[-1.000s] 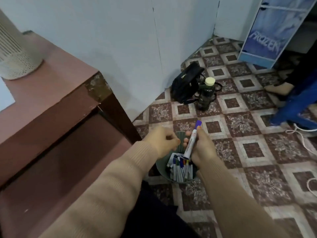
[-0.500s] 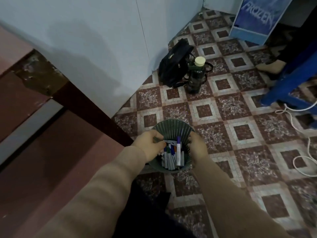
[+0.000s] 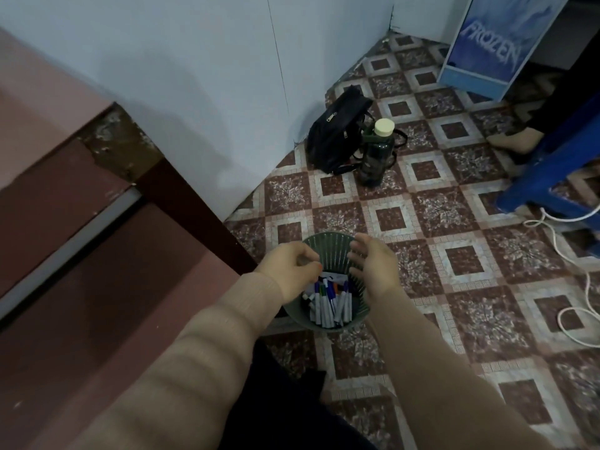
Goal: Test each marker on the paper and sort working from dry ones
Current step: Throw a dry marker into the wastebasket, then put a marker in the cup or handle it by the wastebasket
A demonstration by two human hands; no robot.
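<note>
A dark green slotted basket [image 3: 328,251] stands on the tiled floor beside the table leg. Several markers [image 3: 331,303] with white barrels and blue, purple, green and orange caps lie inside it. My left hand [image 3: 289,271] is at the basket's left rim, with its fingers curled over the edge; a small orange spot shows at the fingertips. My right hand [image 3: 373,264] hovers over the right rim with fingers spread and relaxed, holding nothing. No paper is in sight.
A reddish-brown table [image 3: 81,177] fills the left side. A black bag [image 3: 337,134] and a dark bottle [image 3: 376,154] stand by the wall. A blue stool [image 3: 552,177], white cables [image 3: 584,271] and a person's foot [image 3: 516,141] are at the right.
My right hand lowered the purple-capped marker into the basket, let go of it and opened. The view tilted down from the tabletop toward the floor.
</note>
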